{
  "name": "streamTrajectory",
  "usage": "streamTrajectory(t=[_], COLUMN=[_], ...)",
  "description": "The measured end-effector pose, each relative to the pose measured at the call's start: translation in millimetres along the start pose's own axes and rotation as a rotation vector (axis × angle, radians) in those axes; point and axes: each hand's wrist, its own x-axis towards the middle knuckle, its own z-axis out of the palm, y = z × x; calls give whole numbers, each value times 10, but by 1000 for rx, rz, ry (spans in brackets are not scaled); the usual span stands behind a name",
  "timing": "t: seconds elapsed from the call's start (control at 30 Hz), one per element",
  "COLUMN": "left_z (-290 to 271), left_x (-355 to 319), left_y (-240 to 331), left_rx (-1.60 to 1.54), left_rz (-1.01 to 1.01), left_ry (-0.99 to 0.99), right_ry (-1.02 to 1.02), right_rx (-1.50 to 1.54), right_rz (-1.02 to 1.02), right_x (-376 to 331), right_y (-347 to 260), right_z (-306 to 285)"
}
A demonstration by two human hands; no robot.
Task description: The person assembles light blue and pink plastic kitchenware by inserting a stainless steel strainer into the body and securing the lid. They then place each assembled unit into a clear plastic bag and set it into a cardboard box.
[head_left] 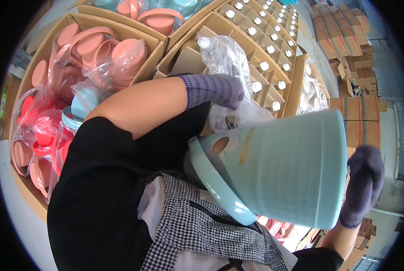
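A ribbed pale-blue jug [283, 167], tipped sideways at centre right, is gripped by the gloved right hand [363, 183]; the gloved left hand [220, 90] clutches a clear plastic bag [224, 58].

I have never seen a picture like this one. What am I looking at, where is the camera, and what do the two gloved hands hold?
There is no machine here: a person works with two hands in purple-grey gloves. The single picture comes from a wide camera worn on the person's head, looking down, so straight edges bend near the rim.

The right hand rests against the base of a big light-blue plastic shell with a handle, supporting it. The left hand reaches across to a clear plastic bag; whether its grip is closed is hard to tell.

Around them stand cardboard boxes: one with pink plastic parts in bags, one with a divider grid holding shiny round tops.
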Motion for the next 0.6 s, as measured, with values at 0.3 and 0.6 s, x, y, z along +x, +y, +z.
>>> streamTrajectory(t=[0.3, 0.6], left_z=[-968, -1201], left_x=[599, -317], left_y=[-158, 172], left_rx=[-686, -956], left_rz=[69, 297], left_ry=[895, 960], right_ry=[-29, 584], right_rx=[762, 11], right_rz=[257, 497], right_x=[538, 315], right_y=[1941, 2291], right_z=[709, 758])
